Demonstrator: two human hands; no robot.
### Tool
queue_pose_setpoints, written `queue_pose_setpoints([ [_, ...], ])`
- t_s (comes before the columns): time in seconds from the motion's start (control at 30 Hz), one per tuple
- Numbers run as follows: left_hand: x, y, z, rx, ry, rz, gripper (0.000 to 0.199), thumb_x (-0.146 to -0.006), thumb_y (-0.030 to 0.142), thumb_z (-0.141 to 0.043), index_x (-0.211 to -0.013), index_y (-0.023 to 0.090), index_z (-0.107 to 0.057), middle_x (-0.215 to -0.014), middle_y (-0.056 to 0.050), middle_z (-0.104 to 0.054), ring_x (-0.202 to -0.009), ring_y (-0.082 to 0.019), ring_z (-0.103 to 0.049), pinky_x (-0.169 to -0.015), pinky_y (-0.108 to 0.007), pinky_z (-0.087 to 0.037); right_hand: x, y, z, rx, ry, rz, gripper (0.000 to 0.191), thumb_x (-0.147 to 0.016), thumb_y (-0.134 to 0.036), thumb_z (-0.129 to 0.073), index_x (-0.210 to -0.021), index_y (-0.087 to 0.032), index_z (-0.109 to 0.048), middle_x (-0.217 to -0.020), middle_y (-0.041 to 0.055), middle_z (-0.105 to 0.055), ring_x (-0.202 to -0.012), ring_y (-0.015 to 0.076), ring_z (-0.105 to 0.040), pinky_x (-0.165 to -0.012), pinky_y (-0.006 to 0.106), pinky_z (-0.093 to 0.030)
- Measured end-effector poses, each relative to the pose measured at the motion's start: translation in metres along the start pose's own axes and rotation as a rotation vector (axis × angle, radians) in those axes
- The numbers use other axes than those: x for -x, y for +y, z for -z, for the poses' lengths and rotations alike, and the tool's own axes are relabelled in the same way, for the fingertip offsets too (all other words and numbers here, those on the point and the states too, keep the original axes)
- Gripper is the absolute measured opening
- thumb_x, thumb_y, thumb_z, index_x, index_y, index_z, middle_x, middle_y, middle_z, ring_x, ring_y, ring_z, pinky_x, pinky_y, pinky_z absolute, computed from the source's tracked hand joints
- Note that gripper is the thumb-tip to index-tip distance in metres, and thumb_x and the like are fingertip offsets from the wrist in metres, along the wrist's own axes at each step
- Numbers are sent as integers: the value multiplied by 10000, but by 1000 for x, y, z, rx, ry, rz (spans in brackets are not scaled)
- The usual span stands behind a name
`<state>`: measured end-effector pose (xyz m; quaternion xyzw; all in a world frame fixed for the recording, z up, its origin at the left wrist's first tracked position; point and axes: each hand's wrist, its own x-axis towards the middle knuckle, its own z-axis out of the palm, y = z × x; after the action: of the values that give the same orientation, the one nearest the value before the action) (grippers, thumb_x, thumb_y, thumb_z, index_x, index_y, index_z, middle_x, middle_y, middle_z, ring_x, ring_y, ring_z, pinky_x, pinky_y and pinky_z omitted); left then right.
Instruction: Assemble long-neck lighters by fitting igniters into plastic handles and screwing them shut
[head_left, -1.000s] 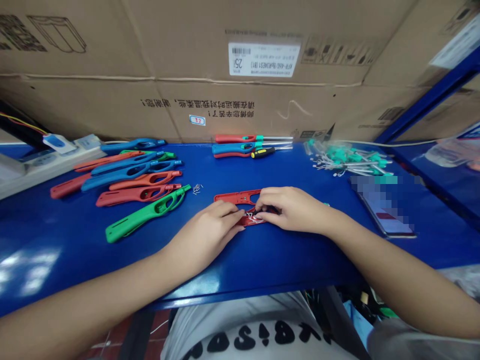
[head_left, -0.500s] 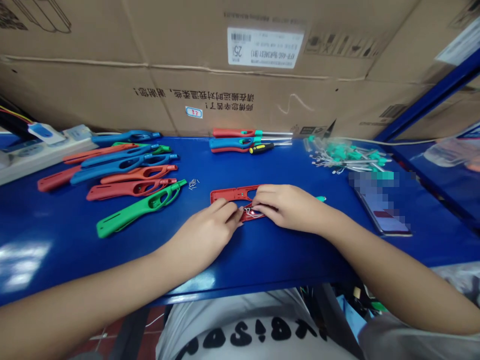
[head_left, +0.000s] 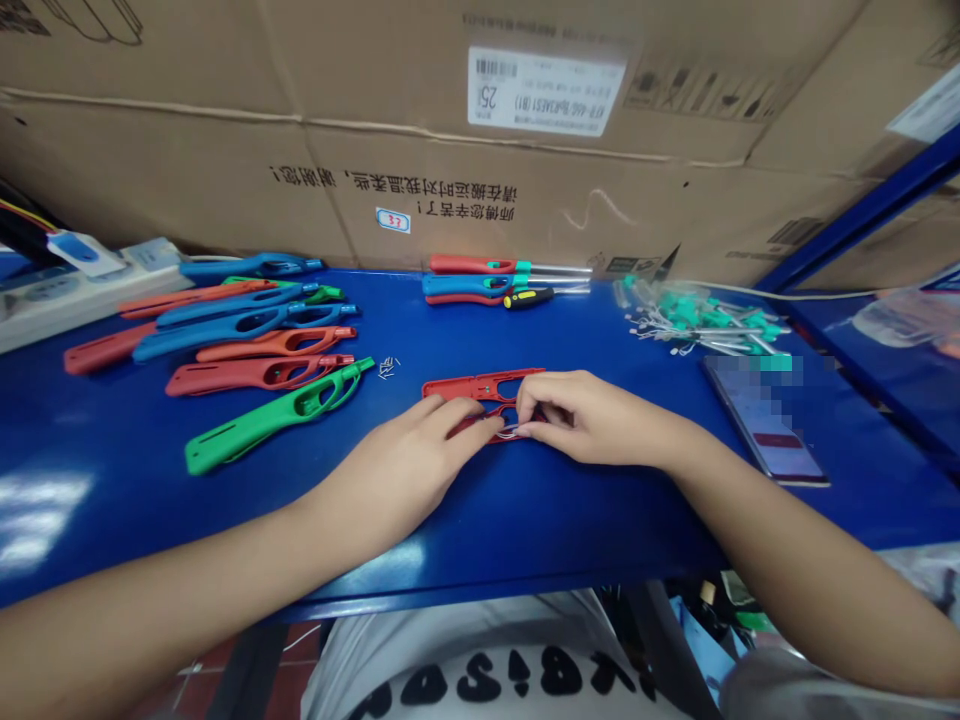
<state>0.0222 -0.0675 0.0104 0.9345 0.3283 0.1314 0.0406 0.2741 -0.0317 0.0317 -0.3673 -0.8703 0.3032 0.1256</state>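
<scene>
One red lighter casing half (head_left: 459, 388) lies inner side up on the blue table. Just in front of it, nearer me, is a second red casing half (head_left: 498, 437), mostly covered by my fingers, with thin white wires (head_left: 508, 431) showing in it. My left hand (head_left: 416, 455) grips the left part of this nearer half, thumb and forefinger together at the wires. With thumb and fingertips closed, my right hand (head_left: 592, 418) pinches the white wires over the casing. What lies beneath the right palm is hidden.
Red, blue, orange and green lighter casings (head_left: 247, 420) lie at left beside a small screw pile (head_left: 388, 368). Assembled lighters (head_left: 472, 287) and a black-yellow screwdriver (head_left: 529, 298) lie behind. Teal-ended metal tubes with wires (head_left: 701, 315) and a phone (head_left: 776, 430) are at right. Cardboard (head_left: 225, 180) backs the table.
My right hand has shifted slightly right, its fingers more curled. My left fingers have moved a little right over the nearer casing half, covering more of it. The view has tilted slightly.
</scene>
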Motion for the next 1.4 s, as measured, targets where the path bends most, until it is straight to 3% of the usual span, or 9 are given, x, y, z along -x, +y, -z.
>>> queue_pose_setpoints([
  [0.1,-1,1,2,-55,-39,-24,409,-968,96,-489,-1339,221,-607,-1290,-114,-619,-1111,-283,-611,-883,-446,-587,0,2,3,-94,9,-75,50,-928,-227,-593,-913,-179,-591,-625,-63,-506,-535,91,-431,-539,214,-334],
  [0.2,-2,2,4,-126,-80,-51,426,-937,65,-515,-1330,188,-621,-1278,-129,-625,-1102,-301,-600,-865,-439,-591,-1,4,5,-165,-19,-90,52,-904,-202,-598,-941,-181,-568,-614,-80,-474,-524,83,-408,-526,201,-339],
  [0.43,-4,4,4,-244,-125,-105,412,-927,66,-545,-1324,143,-619,-1261,-147,-642,-1101,-315,-592,-813,-408,-599,-3,5,2,-87,-35,-24,56,-883,-195,-638,-838,-162,-641,-710,-19,-578,-586,91,-439,-547,206,-351],
  [0.63,-3,4,5,-262,-133,-98,411,-937,83,-544,-1338,146,-610,-1293,-151,-633,-1110,-311,-592,-817,-399,-595,-2,4,5,-19,-26,79,108,-883,-100,-616,-869,-165,-701,-862,32,-672,-699,114,-557,-630,227,-414],
  [0.87,-2,3,4,-191,-98,-93,388,-940,88,-555,-1316,154,-625,-1269,-153,-653,-1128,-306,-602,-798,-386,-586,0,2,8,-28,-55,100,164,-909,-96,-583,-943,-184,-717,-948,48,-695,-793,141,-615,-717,260,-466],
  [1.4,-1,1,2,-203,-103,-73,430,-938,84,-528,-1349,194,-587,-1273,-118,-653,-1137,-290,-581,-799,-358,-580,-1,-1,6,-3,-57,36,108,-892,-112,-577,-878,-167,-668,-859,32,-680,-679,122,-541,-620,236,-406],
])
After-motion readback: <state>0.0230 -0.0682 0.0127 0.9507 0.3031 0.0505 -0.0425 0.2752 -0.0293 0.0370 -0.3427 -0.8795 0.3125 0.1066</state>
